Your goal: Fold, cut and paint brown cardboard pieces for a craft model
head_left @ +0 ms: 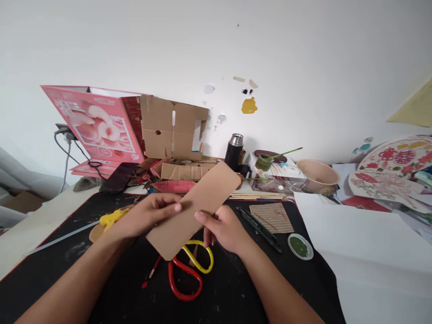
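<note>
Bare forearms [77, 272] flank the near left and right, above a black mat [232, 297]. Scissors [186, 297] lie on it, red and yellow handles on the near side. Farther in, the right hand [226, 229] pinches a tan card [194, 209], its thumb on top; the left hand [148, 213], fingers curled, lays its thumb on the left edge, though I cannot tell whether it grips. Right of them lies a corrugated piece [275, 217]; at far centre stands a flask [234, 152].
</note>
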`<action>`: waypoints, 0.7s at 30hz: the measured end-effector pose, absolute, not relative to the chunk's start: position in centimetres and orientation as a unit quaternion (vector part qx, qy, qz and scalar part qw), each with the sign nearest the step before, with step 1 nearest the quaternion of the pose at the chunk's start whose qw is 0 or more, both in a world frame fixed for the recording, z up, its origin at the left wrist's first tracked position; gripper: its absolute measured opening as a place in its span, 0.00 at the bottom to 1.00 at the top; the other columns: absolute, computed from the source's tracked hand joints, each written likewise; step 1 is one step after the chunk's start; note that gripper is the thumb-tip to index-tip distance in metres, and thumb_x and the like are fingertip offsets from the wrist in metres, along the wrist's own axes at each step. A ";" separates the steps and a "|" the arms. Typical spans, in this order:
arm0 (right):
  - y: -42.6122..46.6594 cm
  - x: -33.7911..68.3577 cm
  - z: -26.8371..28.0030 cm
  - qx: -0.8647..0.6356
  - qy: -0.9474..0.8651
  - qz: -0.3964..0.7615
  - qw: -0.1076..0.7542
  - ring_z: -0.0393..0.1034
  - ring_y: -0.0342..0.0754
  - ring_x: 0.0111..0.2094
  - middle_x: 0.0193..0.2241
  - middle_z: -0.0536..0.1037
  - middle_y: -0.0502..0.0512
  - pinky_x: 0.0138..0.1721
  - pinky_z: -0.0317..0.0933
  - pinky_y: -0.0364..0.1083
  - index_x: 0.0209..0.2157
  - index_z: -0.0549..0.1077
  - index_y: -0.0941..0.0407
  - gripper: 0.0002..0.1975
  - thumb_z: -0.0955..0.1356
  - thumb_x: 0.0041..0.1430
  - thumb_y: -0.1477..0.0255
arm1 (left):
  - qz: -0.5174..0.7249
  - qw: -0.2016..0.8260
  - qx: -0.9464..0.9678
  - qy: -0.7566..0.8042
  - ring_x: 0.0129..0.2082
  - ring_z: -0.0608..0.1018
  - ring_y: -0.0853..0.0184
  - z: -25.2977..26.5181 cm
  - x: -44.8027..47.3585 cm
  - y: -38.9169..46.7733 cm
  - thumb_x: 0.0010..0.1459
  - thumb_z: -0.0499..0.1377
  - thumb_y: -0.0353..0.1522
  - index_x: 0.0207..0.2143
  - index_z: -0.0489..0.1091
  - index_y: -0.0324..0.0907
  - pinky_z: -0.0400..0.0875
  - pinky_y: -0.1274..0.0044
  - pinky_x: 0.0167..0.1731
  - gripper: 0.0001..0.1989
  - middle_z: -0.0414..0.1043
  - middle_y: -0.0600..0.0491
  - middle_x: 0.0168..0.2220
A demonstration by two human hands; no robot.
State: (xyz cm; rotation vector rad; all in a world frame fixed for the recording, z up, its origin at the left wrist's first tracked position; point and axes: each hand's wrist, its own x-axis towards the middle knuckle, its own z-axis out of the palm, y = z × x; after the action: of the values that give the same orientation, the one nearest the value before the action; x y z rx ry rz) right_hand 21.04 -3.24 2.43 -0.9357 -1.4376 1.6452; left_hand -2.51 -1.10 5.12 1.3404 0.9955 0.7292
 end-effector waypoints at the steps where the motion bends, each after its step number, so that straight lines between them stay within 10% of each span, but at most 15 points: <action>1: -3.3 20.9 2.3 -0.369 -0.565 0.641 0.366 0.69 0.41 0.14 0.18 0.72 0.44 0.15 0.54 0.38 0.36 0.74 0.58 0.23 0.73 0.61 0.49 | 0.277 0.608 0.610 0.426 0.29 0.81 0.61 5.3 -2.2 -1.3 0.53 0.72 0.51 0.41 0.83 0.42 0.74 0.75 0.27 0.23 0.84 0.48 0.34; 21: -3.1 20.2 1.3 -0.395 -0.574 0.584 0.417 0.70 0.40 0.15 0.25 0.74 0.47 0.13 0.55 0.37 0.42 0.74 0.56 0.21 0.70 0.65 0.51 | 0.345 0.612 0.579 0.414 0.41 0.85 0.55 4.2 0.3 -2.2 0.57 0.71 0.48 0.54 0.73 0.42 0.79 0.70 0.38 0.29 0.83 0.45 0.48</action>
State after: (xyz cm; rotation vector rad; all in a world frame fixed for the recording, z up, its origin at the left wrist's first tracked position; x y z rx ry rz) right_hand 20.23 -3.06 1.35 -0.9910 -1.4422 1.4653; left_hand 0.33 -2.23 4.24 1.3349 0.9563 0.7966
